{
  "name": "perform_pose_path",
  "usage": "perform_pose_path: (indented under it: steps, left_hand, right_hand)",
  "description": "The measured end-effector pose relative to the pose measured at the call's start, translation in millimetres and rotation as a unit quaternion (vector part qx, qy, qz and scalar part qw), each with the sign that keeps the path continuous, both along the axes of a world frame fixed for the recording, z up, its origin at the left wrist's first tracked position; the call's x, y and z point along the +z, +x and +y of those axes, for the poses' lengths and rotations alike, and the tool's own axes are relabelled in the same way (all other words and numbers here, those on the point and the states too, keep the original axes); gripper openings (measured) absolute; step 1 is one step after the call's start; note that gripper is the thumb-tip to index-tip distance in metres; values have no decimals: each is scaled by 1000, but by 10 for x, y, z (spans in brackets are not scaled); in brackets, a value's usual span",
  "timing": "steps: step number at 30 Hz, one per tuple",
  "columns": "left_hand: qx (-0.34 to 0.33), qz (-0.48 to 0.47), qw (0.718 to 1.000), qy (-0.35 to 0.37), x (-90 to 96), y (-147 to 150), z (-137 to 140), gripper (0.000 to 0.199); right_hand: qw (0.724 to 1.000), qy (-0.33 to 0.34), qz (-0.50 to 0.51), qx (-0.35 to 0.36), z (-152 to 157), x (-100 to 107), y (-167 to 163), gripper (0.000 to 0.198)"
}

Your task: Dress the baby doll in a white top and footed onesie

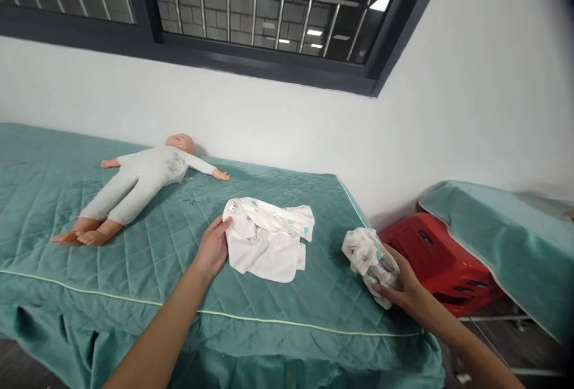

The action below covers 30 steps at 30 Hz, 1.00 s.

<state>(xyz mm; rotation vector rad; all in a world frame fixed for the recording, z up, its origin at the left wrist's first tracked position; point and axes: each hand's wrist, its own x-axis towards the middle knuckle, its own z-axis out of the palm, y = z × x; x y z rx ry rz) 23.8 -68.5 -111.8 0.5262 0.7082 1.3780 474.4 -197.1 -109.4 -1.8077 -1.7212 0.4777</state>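
A small white baby garment (pixel 264 245) with green prints lies partly folded over on the bed. My left hand (pixel 213 248) pinches its left edge between thumb and fingers. Farther right, my right hand (pixel 403 284) is closed round a bunched white printed cloth garment (pixel 368 260), holding it over the right end of the bed. The bunching hides what sort of garment it is. Left of the flat garment, a baby doll (pixel 147 174) in a pale one-piece lies on its back with arms spread, its head near the wall.
A green quilted cover (pixel 179 263) spreads over the bed, which ends at the right. Beyond that end are a red plastic stool (pixel 439 257) and another green-covered surface (pixel 515 227). Behind the bed rise a white wall (pixel 278 132) and a dark-framed window (pixel 269 63) with bars.
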Motion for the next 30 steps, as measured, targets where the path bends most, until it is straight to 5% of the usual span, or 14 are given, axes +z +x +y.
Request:
perform_pose_path:
  steps: [4, 7, 9, 12, 15, 20, 25, 27, 30]
  left_hand:
    - [9, 57, 998, -10, 1, 28, 22, 41]
    - [6, 132, 991, 0, 110, 63, 112, 40]
    - [2, 205, 977, 56, 293, 94, 200, 37]
    - [-22, 324, 923, 204, 736, 133, 315, 36]
    - [-74, 415, 834, 357, 1256, 118, 360, 35]
    - [-19, 593, 673, 442, 1795, -108, 346, 24]
    - [96, 711, 556, 419, 1791, -405, 350, 24]
    - [154, 729, 542, 390, 1722, -497, 373, 29]
    - [197, 692, 606, 341, 1617, -615, 413, 27]
  right_hand:
    - [998, 40, -47, -20, 39, 201, 52, 99]
    - [990, 72, -98, -65, 257, 556, -633, 85]
    - [991, 80, -103, 12, 500, 789, -1320, 69]
    - [979, 136, -100, 116, 962, 1057, -2242, 66]
    - [972, 173, -61, 146, 1393, 1294, -2673, 50]
    - [963, 172, -110, 177, 1680, 1714, -2512, 25]
    - [965, 159, -130, 162, 1571, 1927, -2186, 29]
    - [971, 161, -115, 133, 1491, 1950, -2101, 30]
    - [979, 174, -75, 78, 1355, 1968, -1978, 30]
